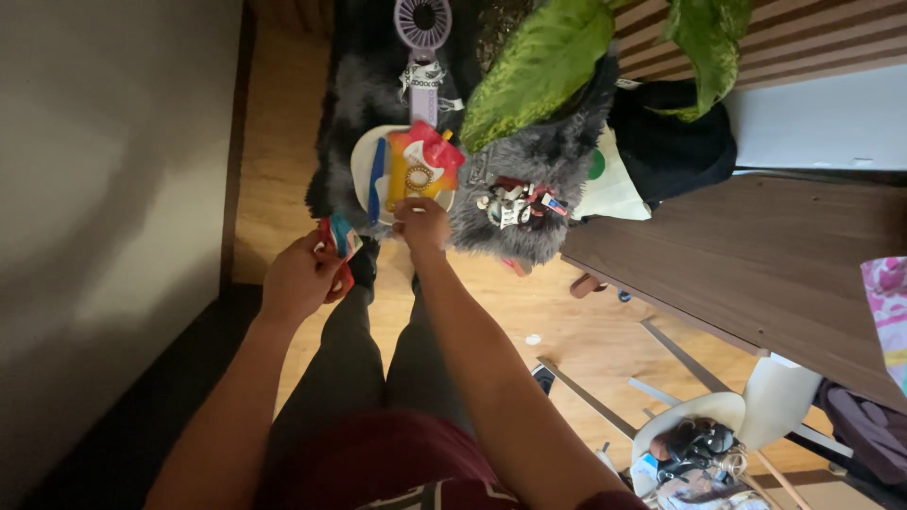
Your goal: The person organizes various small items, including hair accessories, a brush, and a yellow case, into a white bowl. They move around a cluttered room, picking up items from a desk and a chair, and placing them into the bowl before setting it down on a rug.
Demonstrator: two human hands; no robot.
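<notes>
My left hand [300, 277] grips a small red and blue packet [341, 240] just below a white plate [362, 168]. My right hand [421, 225] is closed on the lower edge of a yellow and red snack bag [421, 164] that lies on the plate beside a blue utensil [377, 178]. The plate rests on a dark furry cover [364, 90]. My legs in dark trousers [364, 364] stretch below both hands.
A lilac hand fan [422, 47] lies above the plate. A grey furry bag with keyring charms [517, 202] sits to the right, under big green leaves [537, 66]. A brown wooden table [756, 260], a white chair [756, 416] and a grey wall [104, 189] border the wooden floor.
</notes>
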